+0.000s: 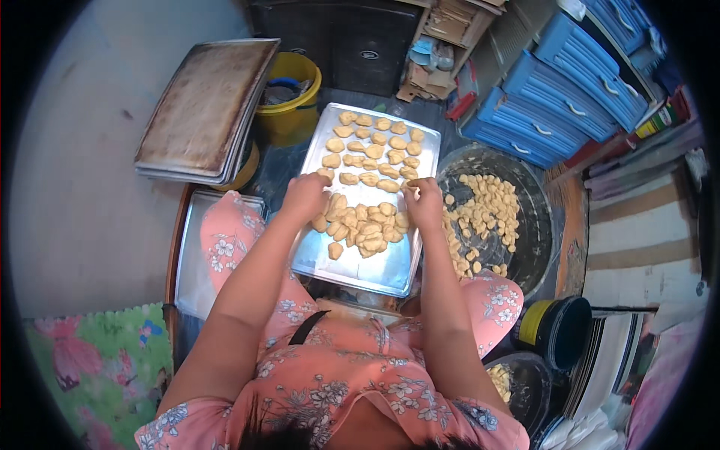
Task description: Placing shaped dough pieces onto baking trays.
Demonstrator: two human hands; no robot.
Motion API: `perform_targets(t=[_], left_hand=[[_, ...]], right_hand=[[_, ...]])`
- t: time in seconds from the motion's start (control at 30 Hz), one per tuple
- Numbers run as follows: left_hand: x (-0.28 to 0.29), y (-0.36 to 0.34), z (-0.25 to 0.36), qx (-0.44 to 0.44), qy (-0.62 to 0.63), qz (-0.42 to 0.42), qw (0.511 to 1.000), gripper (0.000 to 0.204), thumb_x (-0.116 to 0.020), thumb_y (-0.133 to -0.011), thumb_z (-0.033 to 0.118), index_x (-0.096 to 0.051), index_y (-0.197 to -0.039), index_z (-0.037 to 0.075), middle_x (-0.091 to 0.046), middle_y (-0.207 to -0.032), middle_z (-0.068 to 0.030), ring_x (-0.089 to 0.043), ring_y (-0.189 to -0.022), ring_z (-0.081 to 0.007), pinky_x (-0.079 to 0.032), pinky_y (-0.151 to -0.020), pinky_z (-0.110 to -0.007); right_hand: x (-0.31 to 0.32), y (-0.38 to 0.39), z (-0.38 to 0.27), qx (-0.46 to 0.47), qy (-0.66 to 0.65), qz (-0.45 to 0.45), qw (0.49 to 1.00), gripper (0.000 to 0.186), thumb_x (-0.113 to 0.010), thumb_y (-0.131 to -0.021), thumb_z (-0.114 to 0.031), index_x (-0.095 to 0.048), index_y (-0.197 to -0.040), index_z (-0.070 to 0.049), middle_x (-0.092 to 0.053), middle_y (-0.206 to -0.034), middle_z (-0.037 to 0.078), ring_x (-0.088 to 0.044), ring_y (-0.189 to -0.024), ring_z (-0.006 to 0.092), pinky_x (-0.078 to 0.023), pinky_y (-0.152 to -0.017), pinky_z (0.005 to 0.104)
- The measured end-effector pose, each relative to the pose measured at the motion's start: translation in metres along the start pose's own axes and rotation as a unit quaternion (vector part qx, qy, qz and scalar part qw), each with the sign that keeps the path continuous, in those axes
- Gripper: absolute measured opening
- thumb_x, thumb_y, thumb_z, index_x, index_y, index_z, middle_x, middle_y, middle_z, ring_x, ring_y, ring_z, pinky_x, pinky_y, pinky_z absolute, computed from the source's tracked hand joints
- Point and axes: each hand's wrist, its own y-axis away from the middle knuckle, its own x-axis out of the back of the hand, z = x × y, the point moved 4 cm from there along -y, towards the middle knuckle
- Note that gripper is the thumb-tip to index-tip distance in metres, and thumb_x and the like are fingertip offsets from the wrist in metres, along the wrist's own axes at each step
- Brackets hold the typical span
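A metal tray [356,264] in front of me holds rows of lumpy yellow dough pieces [373,151] in its far part and a loose heap of them [360,225] nearer me. At its left edge, my left hand [306,196] has curled fingers at the end of a row; what they hold is hidden. At the right edge, my right hand [423,201] pinches a dough piece at the row's other end. Right of the tray, a wide dark basin [532,255] contains many smaller dough pieces [487,206].
Stacked baking sheets [199,105] stand left beside a yellow bucket [292,120]. Another tray [196,270] lies by my left knee. Blue drawers [547,105] and cardboard-filled shelving [442,30] stand behind. Lower right are a dark tub [559,337] and a smaller bowl [529,390].
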Motion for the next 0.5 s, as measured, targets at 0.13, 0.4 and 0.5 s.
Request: perform_targets(t=[0.13, 0.4, 0.5], left_hand=[[-0.018, 0.021, -0.026, 0.062, 0.084, -0.027, 0.994, 0.036, -0.064, -0.077, 0.017, -0.062, -0.111, 0.005, -0.060, -0.108, -0.0174, -0.058, -0.100, -0.0328, -0.046, -0.087, -0.038], [-0.040, 0.013, -0.048, 0.081, 0.231, 0.025, 0.969, 0.034, -0.070, -0.075, 0.009, -0.062, -0.106, 0.002, -0.067, -0.087, -0.0147, -0.065, -0.079, -0.0259, -0.051, -0.073, -0.035], [-0.027, 0.002, -0.039, 0.077, 0.254, 0.103, 0.959, 0.025, -0.065, -0.076, 0.006, -0.063, -0.101, 0.002, -0.067, -0.091, -0.0153, -0.065, -0.079, -0.0287, -0.051, -0.074, -0.036]], right_hand=[[-0.035, 0.012, -0.035, 0.039, -0.108, -0.134, 0.984, 0.026, -0.066, -0.074, -0.018, -0.067, -0.095, -0.003, -0.062, -0.094, 0.014, -0.059, -0.090, 0.0341, -0.046, -0.081, 0.0410], [-0.093, 0.020, -0.079, 0.064, 0.036, -0.270, 0.960, 0.033, -0.070, -0.068, -0.025, -0.067, -0.097, -0.008, -0.065, -0.088, 0.014, -0.063, -0.086, 0.0286, -0.048, -0.074, 0.0379], [-0.085, 0.016, -0.059, -0.059, -0.093, -0.226, 0.968, 0.026, -0.067, -0.069, -0.022, -0.068, -0.092, -0.010, -0.064, -0.086, 0.015, -0.063, -0.084, 0.0290, -0.049, -0.072, 0.0379]])
